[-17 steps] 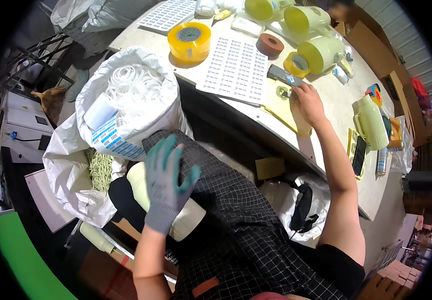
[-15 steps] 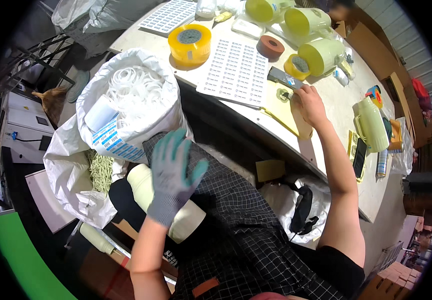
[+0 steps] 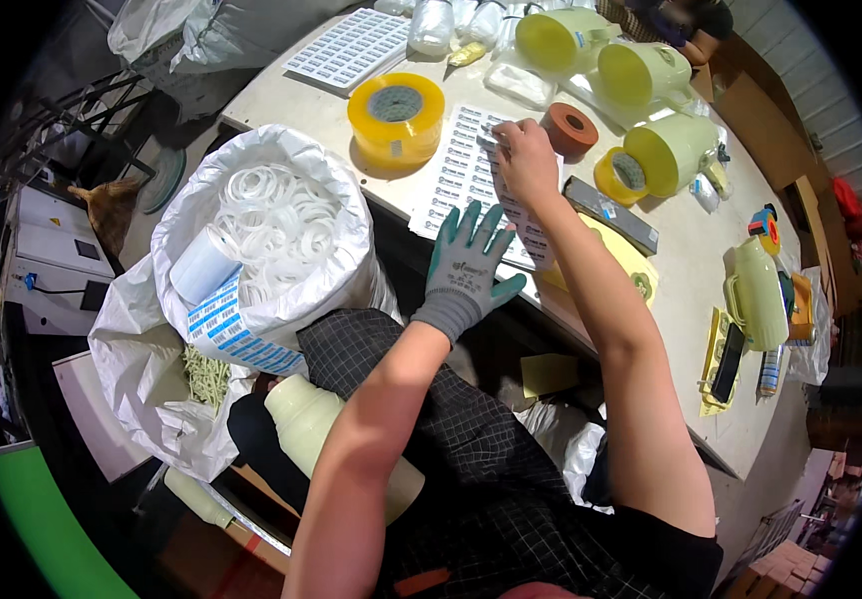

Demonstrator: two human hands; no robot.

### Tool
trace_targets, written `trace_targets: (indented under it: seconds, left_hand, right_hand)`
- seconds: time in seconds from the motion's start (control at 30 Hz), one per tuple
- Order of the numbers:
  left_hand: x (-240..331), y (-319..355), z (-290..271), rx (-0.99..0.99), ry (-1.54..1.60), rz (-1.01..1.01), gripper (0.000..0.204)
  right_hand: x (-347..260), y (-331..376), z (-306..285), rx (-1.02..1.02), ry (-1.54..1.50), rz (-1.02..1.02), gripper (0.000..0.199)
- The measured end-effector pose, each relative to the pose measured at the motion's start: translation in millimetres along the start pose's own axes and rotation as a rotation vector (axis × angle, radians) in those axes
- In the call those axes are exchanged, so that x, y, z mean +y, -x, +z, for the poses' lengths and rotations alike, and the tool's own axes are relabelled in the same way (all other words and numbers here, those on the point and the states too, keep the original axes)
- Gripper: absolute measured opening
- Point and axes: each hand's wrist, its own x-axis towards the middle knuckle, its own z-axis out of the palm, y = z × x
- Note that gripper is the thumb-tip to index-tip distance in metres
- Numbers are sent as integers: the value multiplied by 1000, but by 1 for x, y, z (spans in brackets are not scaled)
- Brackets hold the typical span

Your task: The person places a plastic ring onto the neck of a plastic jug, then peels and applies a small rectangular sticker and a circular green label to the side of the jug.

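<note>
A white sheet of printed stickers (image 3: 464, 180) lies at the table's near edge. My left hand (image 3: 466, 265), in a grey and green glove, is spread over the sheet's near edge with its fingers apart. On the sheet's far right part, my bare right hand (image 3: 528, 160) has its fingertips bent together against the stickers. Whatever is between them is too small to make out. A brown tape roll (image 3: 570, 130) stands just beyond that hand. Under my right forearm is a dark narrow block (image 3: 611, 215), beside a yellow sheet (image 3: 626, 262). Across my lap lies a pale green jug-like body (image 3: 306, 414), partly hidden by my left forearm.
At my left stands a white sack (image 3: 336, 280) of clear rings (image 3: 276, 225), with a label roll (image 3: 203, 265) on top. A large yellow tape roll (image 3: 396, 120), several pale green jugs (image 3: 641, 75) and a phone (image 3: 728, 361) are on the table. Another person's arm (image 3: 703, 45) shows at the far side.
My gloved left hand has moved from above my lap to the sticker sheet. My right hand has left the dark block and moved left onto the sheet. The view has shifted slightly.
</note>
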Motion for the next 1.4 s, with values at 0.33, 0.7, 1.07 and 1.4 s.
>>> trace_targets:
  seconds: [0.33, 0.7, 1.07, 1.4]
  left_hand:
    - [-3, 4, -2, -42, 43, -37, 81]
    - [5, -6, -1, -6, 45, -4, 78]
    - [57, 116, -121, -375, 126, 184, 43]
    - [79, 346, -147, 422, -36, -669, 41]
  right_hand:
    - [-11, -27, 36, -29, 172, 111, 20]
    - [23, -53, 28, 83, -272, 338, 30]
    - [-167, 115, -55, -263, -568, -29, 32]
    - [-278, 259, -79, -351, -507, -461, 47]
